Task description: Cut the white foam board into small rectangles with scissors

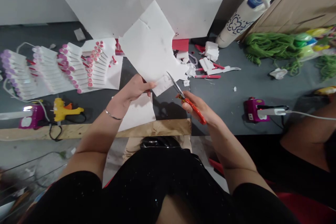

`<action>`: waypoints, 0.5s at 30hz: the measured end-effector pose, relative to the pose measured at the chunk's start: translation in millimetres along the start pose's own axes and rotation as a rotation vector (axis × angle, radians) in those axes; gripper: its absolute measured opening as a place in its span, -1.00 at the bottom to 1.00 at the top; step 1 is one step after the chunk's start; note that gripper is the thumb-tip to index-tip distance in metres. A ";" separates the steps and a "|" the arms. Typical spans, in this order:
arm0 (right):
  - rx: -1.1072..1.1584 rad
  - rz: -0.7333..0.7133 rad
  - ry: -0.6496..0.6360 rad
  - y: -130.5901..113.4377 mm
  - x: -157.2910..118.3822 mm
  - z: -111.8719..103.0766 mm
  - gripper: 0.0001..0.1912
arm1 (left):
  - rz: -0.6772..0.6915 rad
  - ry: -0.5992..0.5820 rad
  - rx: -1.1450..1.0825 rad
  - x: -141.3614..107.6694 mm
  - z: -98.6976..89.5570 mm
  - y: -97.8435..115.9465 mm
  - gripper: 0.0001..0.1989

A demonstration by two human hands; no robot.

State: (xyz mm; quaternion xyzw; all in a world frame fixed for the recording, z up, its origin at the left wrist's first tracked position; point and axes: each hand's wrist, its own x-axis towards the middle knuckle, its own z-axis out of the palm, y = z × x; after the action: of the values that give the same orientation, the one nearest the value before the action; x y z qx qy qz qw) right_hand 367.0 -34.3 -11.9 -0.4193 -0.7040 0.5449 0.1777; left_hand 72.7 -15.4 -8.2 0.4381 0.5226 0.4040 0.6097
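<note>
My left hand (pixel 138 87) pinches the lower edge of a large white sheet (pixel 149 45) with notches cut into its right side. In my right hand (pixel 195 106) is a pair of scissors with orange-red handles (pixel 197 112). Their blades point up and left, with the tip at the sheet's lower part near a small white piece (pixel 163 84). Another white sheet (pixel 139 112) lies on the dark table under my left hand. White scraps and red strips (pixel 207 76) lie to the right of the held sheet.
Rows of white sticks with pink and purple tips (pixel 70 66) lie at left, above a yellow glue gun (pixel 63 110). Right are a white bottle (pixel 236 24), green yarn (pixel 270 45) and a purple power block (pixel 254 110). Another person's arm (pixel 309 136) is at far right.
</note>
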 end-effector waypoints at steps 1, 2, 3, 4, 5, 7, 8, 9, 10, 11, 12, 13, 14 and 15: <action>-0.005 0.006 -0.002 -2.9 -0.8 0.4 -0.08 | -0.007 -0.002 0.004 -0.9 0.9 1.3 -0.74; -0.013 0.011 0.001 -5.4 -1.5 0.8 -0.08 | -0.013 -0.006 0.011 -1.8 1.6 2.5 -0.73; -0.020 0.014 0.008 -7.2 -2.0 1.3 -0.07 | -0.019 -0.013 0.019 -2.6 2.1 3.3 -0.73; -0.022 0.016 0.021 -8.2 -2.3 1.9 -0.07 | -0.023 -0.017 0.024 -3.2 2.5 3.8 -0.72; -0.021 0.017 0.035 -8.5 -2.5 2.7 -0.06 | -0.025 -0.019 0.025 -3.7 2.6 3.9 -0.72; -0.025 0.016 0.064 -7.4 -2.6 4.4 -0.05 | -0.023 -0.017 0.018 -4.2 2.3 2.8 -0.70; -0.030 0.013 0.077 -6.5 -2.5 5.3 -0.05 | -0.022 -0.016 0.013 -4.2 2.0 1.7 -0.69; -0.035 0.009 0.086 -5.6 -2.5 6.1 -0.05 | -0.016 -0.014 0.005 -4.0 1.5 0.2 -0.68; -0.038 0.006 0.090 -4.9 -2.5 6.9 -0.05 | -0.007 -0.014 -0.005 -3.6 0.9 -1.4 -0.67; -0.038 0.005 0.090 -4.3 -2.6 7.4 -0.05 | 0.003 -0.017 -0.016 -3.1 0.3 -3.2 -0.67; -0.033 0.007 0.088 -4.0 -2.7 7.9 -0.05 | 0.014 -0.023 -0.028 -2.6 -0.3 -5.0 -0.67; -0.026 0.012 0.087 -4.0 -2.9 8.2 -0.06 | 0.023 -0.028 -0.040 -2.2 -0.8 -6.7 -0.68; -0.022 0.019 0.089 -4.0 -3.1 8.5 -0.07 | 0.031 -0.033 -0.051 -1.9 -1.1 -8.1 -0.70; -0.023 0.026 0.094 -4.2 -3.3 8.6 -0.08 | 0.035 -0.037 -0.060 -1.8 -1.3 -9.1 -0.71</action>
State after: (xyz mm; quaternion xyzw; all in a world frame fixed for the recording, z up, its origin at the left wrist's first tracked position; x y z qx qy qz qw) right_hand 361.2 -42.4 -10.4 -0.4554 -0.6957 0.5188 0.1988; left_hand 71.6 -19.6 -16.5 0.4361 0.4913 0.4219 0.6248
